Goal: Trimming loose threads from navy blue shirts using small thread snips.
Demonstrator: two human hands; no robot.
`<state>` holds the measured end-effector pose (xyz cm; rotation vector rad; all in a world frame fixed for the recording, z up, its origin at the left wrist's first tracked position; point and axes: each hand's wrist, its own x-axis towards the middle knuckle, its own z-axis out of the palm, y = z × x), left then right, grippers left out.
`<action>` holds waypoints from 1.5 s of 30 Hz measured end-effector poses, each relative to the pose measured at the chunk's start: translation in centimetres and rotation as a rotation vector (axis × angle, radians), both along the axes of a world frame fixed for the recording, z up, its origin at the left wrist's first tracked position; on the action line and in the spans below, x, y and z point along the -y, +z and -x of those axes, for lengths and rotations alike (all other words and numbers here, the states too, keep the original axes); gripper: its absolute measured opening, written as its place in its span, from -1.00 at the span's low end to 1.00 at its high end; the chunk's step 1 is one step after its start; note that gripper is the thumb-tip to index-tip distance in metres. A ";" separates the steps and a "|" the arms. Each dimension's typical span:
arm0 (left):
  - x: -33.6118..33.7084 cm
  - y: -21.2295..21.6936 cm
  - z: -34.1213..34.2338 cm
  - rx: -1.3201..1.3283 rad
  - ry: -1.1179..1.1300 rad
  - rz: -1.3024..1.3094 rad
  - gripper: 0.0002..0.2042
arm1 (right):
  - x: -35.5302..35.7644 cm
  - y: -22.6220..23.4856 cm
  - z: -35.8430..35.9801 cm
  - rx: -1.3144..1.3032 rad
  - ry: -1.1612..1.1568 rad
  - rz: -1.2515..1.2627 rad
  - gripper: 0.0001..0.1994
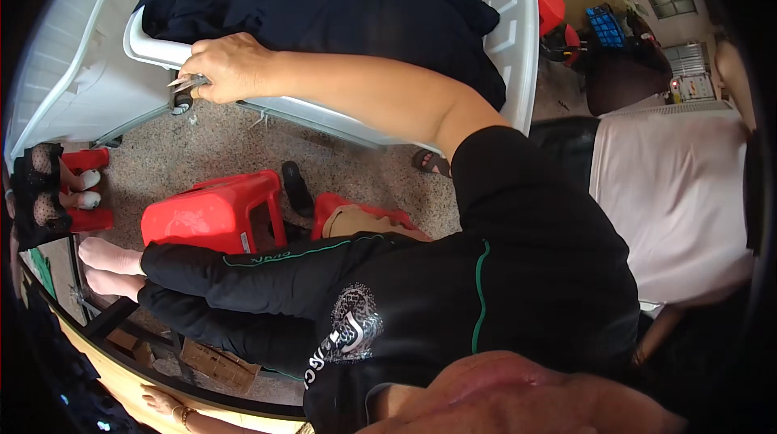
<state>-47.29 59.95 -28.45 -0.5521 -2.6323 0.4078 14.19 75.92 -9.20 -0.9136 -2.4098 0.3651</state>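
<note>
My right hand (228, 68) is at the near corner of a white plastic bin (150, 47), its arm stretched across. Its fingers are closed round small metal thread snips (188, 83), whose pointed blades stick out past the fingers. Heaped dark navy cloth (324, 5) fills the bin, just beyond the hand. At the lower left, my left hand (164, 403), with a bracelet at the wrist, lies with fingers stretched out at the edge of a wooden tabletop (105, 361). I see nothing in it.
A red plastic stool (202, 211) stands on the speckled floor beside my legs, near a black shoe (297, 189). Another person's feet (87, 190) rest on red plastic at the left. Pale pink cloth (672, 207) is at the right. Cardboard (218, 363) lies under the table.
</note>
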 end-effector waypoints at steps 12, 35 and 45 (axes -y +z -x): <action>-4.2 1.4 -10.7 -0.653 -0.322 -0.066 -0.79 | 2.7 -0.4 -1.9 0.207 0.103 -0.115 -0.84; 6.4 7.0 -20.8 -0.041 -0.453 0.002 -0.73 | 4.4 0.1 -3.6 0.437 0.505 0.162 -0.83; 19.1 15.2 -23.3 0.103 -0.076 0.126 -0.63 | 3.8 0.3 -4.1 0.461 0.516 0.287 -0.68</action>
